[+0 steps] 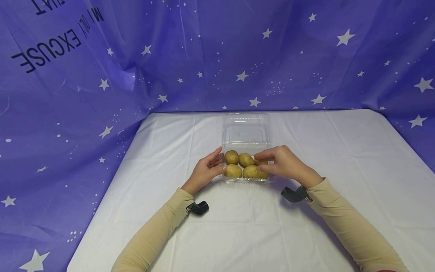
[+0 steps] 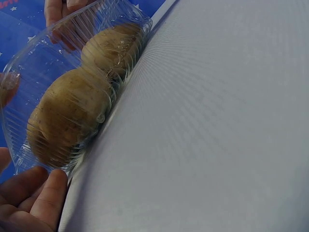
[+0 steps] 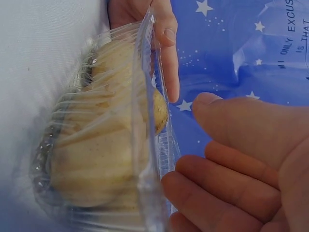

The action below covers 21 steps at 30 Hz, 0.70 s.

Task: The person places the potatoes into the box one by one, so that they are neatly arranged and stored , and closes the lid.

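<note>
A clear plastic clamshell container (image 1: 222, 177) holds several yellow-brown potatoes (image 1: 233, 171) in its base, the lid (image 1: 247, 126) lying back on the far side. At the container's left end, my left hand (image 1: 208, 168) holds the side wall, its thumb over the rim and its fingers outside. My right hand (image 1: 283, 163) is over the right end, its thumb and fingers apart above a potato (image 1: 260, 162) that they partly hide. In the right wrist view, nothing shows between the loosely bent fingers of the right hand (image 3: 241, 179). Ribbed walls blur the potatoes (image 2: 75, 106) in the left wrist view.
A white cloth (image 1: 244, 230) covers the table under the container. Purple sheeting with white stars (image 1: 242, 76) hangs behind and to the left. Each wrist wears a black camera mount, the left one (image 1: 198, 208) and the right one (image 1: 293, 194) both near the table surface.
</note>
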Tool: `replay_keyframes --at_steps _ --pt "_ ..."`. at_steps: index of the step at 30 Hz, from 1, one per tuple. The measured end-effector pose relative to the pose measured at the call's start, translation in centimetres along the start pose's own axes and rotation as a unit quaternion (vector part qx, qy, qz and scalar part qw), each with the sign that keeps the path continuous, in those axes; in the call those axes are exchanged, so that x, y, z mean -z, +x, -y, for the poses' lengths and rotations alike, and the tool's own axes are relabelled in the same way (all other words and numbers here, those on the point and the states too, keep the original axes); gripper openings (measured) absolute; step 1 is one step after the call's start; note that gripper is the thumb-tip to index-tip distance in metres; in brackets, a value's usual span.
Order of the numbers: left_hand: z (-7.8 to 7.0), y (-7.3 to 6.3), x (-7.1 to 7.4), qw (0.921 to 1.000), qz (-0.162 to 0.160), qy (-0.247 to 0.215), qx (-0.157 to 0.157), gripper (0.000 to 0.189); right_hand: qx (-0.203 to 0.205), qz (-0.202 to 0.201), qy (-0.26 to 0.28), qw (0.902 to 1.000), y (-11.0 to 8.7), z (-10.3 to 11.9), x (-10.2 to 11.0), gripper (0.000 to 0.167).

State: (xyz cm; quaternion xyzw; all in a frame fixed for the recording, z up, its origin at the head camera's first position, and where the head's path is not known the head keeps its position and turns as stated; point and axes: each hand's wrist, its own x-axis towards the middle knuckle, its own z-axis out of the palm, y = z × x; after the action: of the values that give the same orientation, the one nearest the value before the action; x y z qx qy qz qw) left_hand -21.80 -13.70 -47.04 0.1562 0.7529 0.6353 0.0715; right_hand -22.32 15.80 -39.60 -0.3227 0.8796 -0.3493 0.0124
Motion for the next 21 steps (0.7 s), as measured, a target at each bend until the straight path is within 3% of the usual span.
replay_keyframes --at_steps 9,15,21 --pt "-0.1 -0.1 0.0 0.9999 0.003 0.009 0.002 0.076 -0.016 -0.011 0.017 0.9997 -0.1 -0.1 0.7 0.03" --pt "-0.3 -0.3 -0.1 1.0 0.003 0.003 0.0 0.076 -0.086 -0.055 0.039 0.994 -0.2 -1.2 2.6 0.028" --pt "-0.5 -0.4 -0.3 1.0 0.0 0.007 0.002 0.077 -0.146 -0.126 0.06 0.9793 -0.1 -3.1 3.9 0.031"
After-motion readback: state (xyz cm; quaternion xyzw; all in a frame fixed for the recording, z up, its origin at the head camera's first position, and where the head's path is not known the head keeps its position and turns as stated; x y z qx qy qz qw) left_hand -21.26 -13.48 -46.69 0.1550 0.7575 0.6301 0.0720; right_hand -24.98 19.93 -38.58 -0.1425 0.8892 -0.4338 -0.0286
